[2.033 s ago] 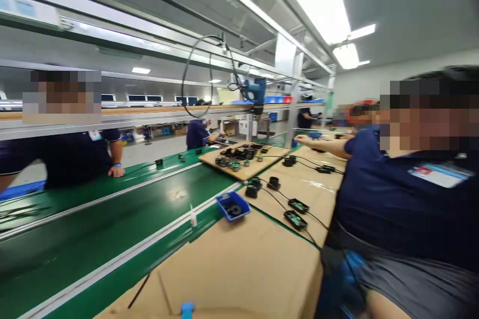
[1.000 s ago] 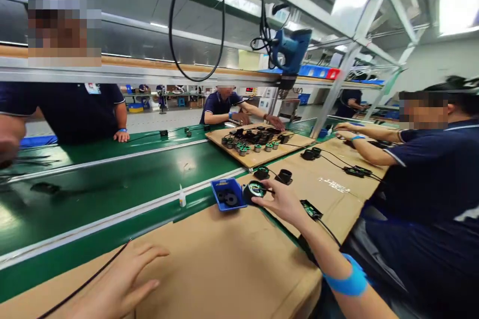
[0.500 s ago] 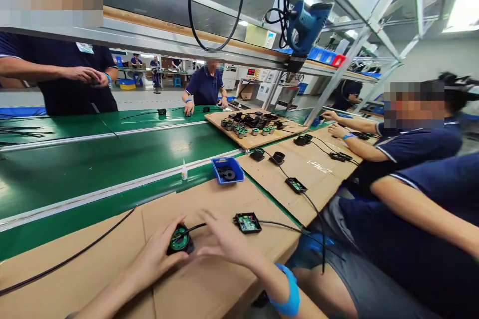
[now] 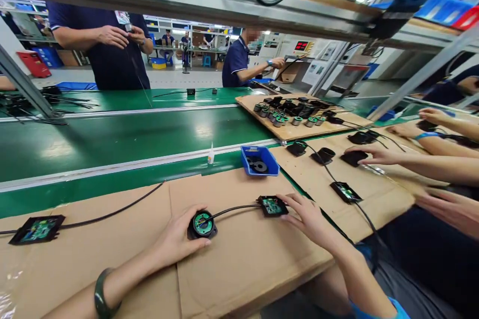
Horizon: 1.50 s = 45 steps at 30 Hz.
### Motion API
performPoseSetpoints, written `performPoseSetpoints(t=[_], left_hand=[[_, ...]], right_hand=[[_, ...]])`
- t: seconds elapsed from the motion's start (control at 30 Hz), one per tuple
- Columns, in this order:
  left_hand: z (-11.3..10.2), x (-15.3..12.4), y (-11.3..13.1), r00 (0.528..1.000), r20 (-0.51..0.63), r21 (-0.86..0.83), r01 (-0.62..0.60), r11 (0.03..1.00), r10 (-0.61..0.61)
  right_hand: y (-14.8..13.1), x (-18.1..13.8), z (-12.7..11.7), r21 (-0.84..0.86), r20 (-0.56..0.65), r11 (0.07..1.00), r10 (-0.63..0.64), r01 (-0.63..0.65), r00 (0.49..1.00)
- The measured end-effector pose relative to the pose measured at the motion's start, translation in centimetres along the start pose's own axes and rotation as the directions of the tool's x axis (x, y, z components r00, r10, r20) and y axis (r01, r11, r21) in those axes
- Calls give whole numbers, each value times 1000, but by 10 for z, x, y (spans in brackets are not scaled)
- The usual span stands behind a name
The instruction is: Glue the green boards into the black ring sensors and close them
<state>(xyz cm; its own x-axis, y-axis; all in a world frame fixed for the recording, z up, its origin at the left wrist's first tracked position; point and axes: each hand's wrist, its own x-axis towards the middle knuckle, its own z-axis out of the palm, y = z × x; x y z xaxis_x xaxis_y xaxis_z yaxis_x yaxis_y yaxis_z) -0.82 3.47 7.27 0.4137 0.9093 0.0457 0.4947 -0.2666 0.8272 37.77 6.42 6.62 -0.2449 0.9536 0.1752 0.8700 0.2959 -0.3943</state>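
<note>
My left hand (image 4: 181, 239) is closed around a round black housing (image 4: 203, 225), thumb on its near side and fingers on its far side. Inside the housing sits a round green circuit board with thin wires. A black cable (image 4: 232, 208) runs from it to a rectangular black box (image 4: 272, 206) with an exposed green circuit board. The thumb and fingers of my right hand (image 4: 309, 218) grip that box at its right edge. Both parts rest on the cardboard-covered table (image 4: 224, 264).
Another open black box (image 4: 37, 229) with a cable lies at left. Beyond stand a blue bin (image 4: 260, 162) of black rings and a small white bottle (image 4: 211, 154). A board (image 4: 284, 132) holds several round parts. A co-worker's hand (image 4: 377, 153) touches a black part at right.
My right hand has moved from beside the round housing to the rectangular box. My left hand stays on the housing. The view has shifted, and the co-worker at right now reaches over the table.
</note>
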Motion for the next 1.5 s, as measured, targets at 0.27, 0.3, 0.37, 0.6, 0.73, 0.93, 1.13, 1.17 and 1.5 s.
performPoseSetpoints(t=[0.27, 0.3, 0.37, 0.6, 0.73, 0.93, 1.13, 1.17, 1.5], left_hand=[[7, -1, 1, 999, -50, -79, -8, 997, 4], [8, -1, -1, 999, -44, -101, -2, 995, -2], [8, -1, -3, 1000, -13, -137, -2, 991, 1], [0, 3, -7, 997, 67, -140, -39, 989, 49], [-5, 1, -6, 994, 105, -81, -29, 996, 38], [0, -6, 8, 993, -36, 173, 116, 978, -112], [14, -3, 7, 985, -97, 245, 161, 956, -141], [14, -2, 6, 986, -91, 229, 158, 961, -141], [-13, -4, 18, 991, 84, -114, 109, 988, -100]], right_hand=[[-116, 35, 34, 411, 93, 874, -321, 257, 942], [-126, 40, 40, 450, 99, 853, -341, 264, 935], [-134, 50, 47, 492, 100, 829, -356, 265, 929], [-125, 69, 58, 580, 93, 784, -334, 222, 938], [-125, 62, 59, 612, 116, 770, -313, 181, 943], [-119, 74, 46, 573, 154, 811, -247, 118, 957], [-116, 168, 78, 445, 71, 892, 60, -85, 996], [-118, 184, 85, 443, 59, 890, 91, -108, 994], [-143, 149, 44, 723, 20, 689, 48, -48, 999]])
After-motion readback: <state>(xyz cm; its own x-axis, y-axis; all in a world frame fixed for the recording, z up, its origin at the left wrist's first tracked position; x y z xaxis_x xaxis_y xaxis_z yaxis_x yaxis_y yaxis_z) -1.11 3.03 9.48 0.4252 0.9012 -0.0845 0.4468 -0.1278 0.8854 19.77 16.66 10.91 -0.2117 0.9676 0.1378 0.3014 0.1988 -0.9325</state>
